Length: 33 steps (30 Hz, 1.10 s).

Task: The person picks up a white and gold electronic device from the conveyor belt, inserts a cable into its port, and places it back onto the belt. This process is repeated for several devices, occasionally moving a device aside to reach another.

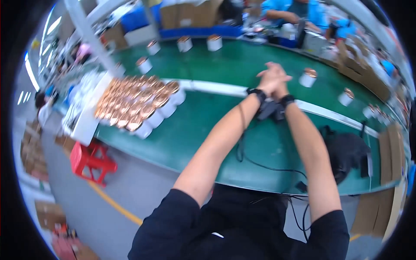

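Out over the green table, my left hand (268,81) and my right hand (281,86) are clasped together, their fingers crossing one another. No object shows between them. Both wrists wear black bands, and dark devices (271,109) with a cable sit just below the wrists. To the right of my hands stands a white cylinder with a copper-coloured top (308,77). Another like it (346,97) is farther right. Blur hides the exact finger positions.
A block of many copper-topped white cylinders (138,102) fills the table's left part. More stand along the far strip (214,43). A black bag (349,154) lies at the right, a red stool (91,162) stands left on the floor. Co-workers in blue (316,15) sit across.
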Available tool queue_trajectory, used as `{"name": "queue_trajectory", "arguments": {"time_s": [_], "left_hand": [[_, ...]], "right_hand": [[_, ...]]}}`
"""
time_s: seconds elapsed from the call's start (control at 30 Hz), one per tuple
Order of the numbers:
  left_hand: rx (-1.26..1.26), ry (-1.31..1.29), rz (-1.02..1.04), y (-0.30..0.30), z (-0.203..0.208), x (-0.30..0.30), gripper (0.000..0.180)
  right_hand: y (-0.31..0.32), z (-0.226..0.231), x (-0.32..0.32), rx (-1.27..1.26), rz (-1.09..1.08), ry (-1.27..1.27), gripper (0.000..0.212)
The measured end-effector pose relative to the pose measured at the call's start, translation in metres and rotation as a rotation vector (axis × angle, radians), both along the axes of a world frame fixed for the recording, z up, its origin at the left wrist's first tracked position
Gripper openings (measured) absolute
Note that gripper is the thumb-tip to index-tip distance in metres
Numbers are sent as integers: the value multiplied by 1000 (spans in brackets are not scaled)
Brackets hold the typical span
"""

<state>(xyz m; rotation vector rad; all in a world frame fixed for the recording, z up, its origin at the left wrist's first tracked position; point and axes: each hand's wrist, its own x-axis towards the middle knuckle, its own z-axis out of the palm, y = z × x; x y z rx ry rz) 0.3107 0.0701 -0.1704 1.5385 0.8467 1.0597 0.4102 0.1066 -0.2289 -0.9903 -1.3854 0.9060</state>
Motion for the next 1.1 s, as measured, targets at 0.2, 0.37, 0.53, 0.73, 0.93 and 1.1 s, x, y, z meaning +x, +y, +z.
{"name": "queue_trajectory", "arguments": {"time_s": [0.2, 0.37, 0.53, 0.73, 0.93, 1.1], "left_hand": [[778, 564, 423, 27, -19, -16, 92], [182, 462, 121, -3, 3, -4, 77], [272, 51, 35, 0, -31, -38, 65], [199, 514, -55, -75, 32, -106, 40], [94, 1415, 384, -151, 51, -192, 60], [29, 1369, 742, -121, 44, -206, 59]], "right_hand": [[-2, 35, -41, 247, 133, -251, 51], [16, 29, 25, -118, 163, -52, 42], [19, 39, -22, -118, 397, -19, 46], [20, 44, -7, -267, 266, 217, 35], [31, 46, -8, -154, -51, 324, 29], [34, 39, -2, -109, -122, 402, 41]]}}
